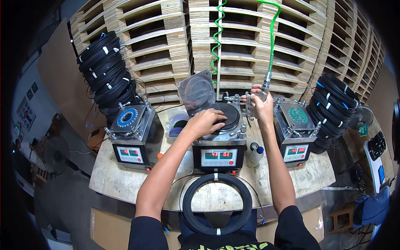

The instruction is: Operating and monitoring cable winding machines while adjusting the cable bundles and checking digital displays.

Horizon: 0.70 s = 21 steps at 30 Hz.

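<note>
My left hand [205, 123] lies on the round black pad [231, 117] on top of the middle polishing machine [197, 152], its fingers a little bent and the thumb apart from them. To the right of the pad, my right hand [262, 105] is wrapped round an air blow gun [265, 86], held upright and joined to a green hose [273, 37]. A clear square cover [196, 92] stands tilted up behind the pad. In front of the machine, a coil of black cable [188, 204] hangs partly over the table edge.
Two similar machines flank the middle one, bearing a ring of blue-tipped parts [127, 117] and a disc of green parts [298, 115]. Black cable coils [104, 71] are piled behind at left, more coils [331, 108] at right. A blue-capped bottle [255, 158] stands beside the middle machine. Wooden pallets [154, 46] rise behind.
</note>
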{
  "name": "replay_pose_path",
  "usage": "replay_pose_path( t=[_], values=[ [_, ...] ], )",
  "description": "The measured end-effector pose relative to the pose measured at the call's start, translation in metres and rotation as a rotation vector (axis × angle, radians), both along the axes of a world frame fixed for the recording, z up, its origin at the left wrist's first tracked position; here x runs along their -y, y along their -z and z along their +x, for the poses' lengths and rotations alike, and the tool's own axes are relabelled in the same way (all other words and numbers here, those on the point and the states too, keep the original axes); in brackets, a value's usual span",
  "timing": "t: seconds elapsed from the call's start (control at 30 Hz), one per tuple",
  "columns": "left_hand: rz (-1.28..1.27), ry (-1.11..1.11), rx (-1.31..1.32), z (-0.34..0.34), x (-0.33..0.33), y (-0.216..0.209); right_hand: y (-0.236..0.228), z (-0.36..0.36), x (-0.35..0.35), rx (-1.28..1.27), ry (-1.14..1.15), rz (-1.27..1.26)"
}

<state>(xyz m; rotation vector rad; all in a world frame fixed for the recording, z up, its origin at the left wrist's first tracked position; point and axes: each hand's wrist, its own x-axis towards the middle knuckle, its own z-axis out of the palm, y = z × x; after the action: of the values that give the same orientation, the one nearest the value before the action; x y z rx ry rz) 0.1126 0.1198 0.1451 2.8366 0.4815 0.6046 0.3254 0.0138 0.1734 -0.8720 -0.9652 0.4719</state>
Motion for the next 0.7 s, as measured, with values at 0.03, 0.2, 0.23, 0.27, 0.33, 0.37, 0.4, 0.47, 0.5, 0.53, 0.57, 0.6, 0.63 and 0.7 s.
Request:
replay_pose_path(
  t=[0.03, 0.2, 0.23, 0.27, 0.33, 0.37, 0.4, 0.47, 0.5, 0.53, 0.57, 0.6, 0.63, 0.7],
  values=[
    [-0.008, 0.022, 0.031, 0.0, 0.0, -0.001, -0.003, 0.003, -0.005, -0.001, -0.001, 0.0],
    [-0.158, 0.042, 0.029, 0.004, -0.002, -0.009, -0.011, 0.036, -0.059, 0.129, -0.079, -0.083],
    [-0.278, 0.028, 0.047, 0.008, -0.005, -0.008, -0.01, 0.051, -0.077, 0.295, -0.036, -0.125],
    [-0.286, 0.074, 0.158, 0.011, -0.006, -0.007, -0.014, 0.062, -0.089, 0.543, 0.066, -0.136],
    [-0.231, 0.0, 0.322, 0.01, -0.011, 0.002, -0.022, 0.07, -0.116, 0.802, 0.201, -0.272],
    [-0.175, -0.07, 0.491, 0.009, -0.014, 0.005, -0.029, 0.064, -0.123, 0.801, 0.198, -0.267],
    [-0.161, -0.161, 0.553, 0.006, -0.015, 0.011, -0.034, 0.057, -0.129, 0.817, 0.23, -0.344],
    [-0.088, -0.284, 0.579, 0.01, -0.008, 0.011, -0.039, 0.061, -0.141, 0.849, 0.287, -0.385],
    [-0.015, -0.414, 0.601, 0.011, -0.005, 0.01, -0.038, 0.064, -0.15, 0.851, 0.291, -0.384],
    [0.014, -0.453, 0.611, 0.006, -0.007, 0.01, -0.033, 0.066, -0.166, 0.831, 0.28, -0.377],
    [0.012, -0.446, 0.608, 0.01, -0.005, 0.009, -0.026, 0.075, -0.175, 0.804, 0.278, -0.38],
    [-0.011, -0.53, 0.691, 0.014, -0.002, 0.009, -0.018, 0.084, -0.182, 0.803, 0.325, -0.405],
    [-0.034, -0.62, 0.776, 0.014, -0.002, 0.011, -0.007, 0.087, -0.191, 0.803, 0.325, -0.407],
    [-0.013, -0.67, 0.796, 0.011, -0.002, 0.013, 0.004, 0.086, -0.2, 0.767, 0.347, -0.316]
  ],
)
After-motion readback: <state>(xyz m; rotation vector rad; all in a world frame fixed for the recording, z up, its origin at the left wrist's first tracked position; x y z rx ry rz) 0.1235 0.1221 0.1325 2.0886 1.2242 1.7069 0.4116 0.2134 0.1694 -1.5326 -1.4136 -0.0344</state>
